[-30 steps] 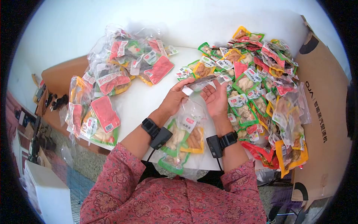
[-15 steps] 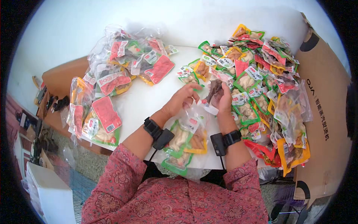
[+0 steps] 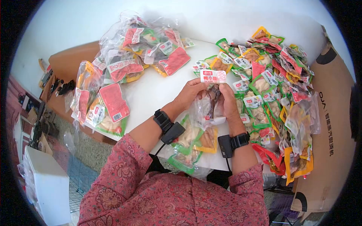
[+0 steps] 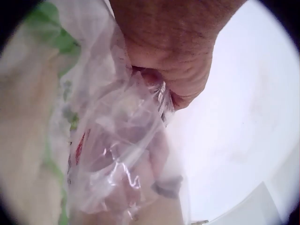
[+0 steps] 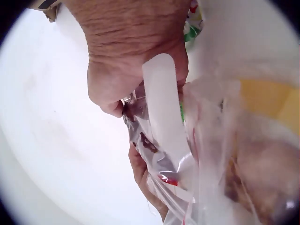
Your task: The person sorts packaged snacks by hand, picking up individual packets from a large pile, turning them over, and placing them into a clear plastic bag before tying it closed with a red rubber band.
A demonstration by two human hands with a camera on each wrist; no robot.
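A vacuum food packet (image 3: 214, 97) with dark contents and a white label (image 3: 213, 76) with red print is held upright before the person. The right hand (image 3: 229, 102) grips it, thumb against its near side; the right wrist view shows the dark packet (image 5: 136, 112) pinched by the fingers. On the other side, the left hand (image 3: 191, 94) pinches the rim of a clear plastic bag (image 4: 126, 154), whose mouth lies at the packet's lower part. Inside the bag, near the torso, are green-edged packets (image 3: 184, 135) and a yellow-edged packet (image 3: 208, 140).
Filled clear bags (image 3: 130, 49) lie at the back left of the white table (image 3: 158, 90), another filled bag (image 3: 107, 107) at its left edge. Loose packets (image 3: 260, 83) are heaped on the right beside a tall cardboard box (image 3: 320, 124). A wall stands behind.
The packet, first between both hands, went into the right hand while the left moved away to the bag. Now the hands are together, packet upright at the bag. The head view has shifted slightly.
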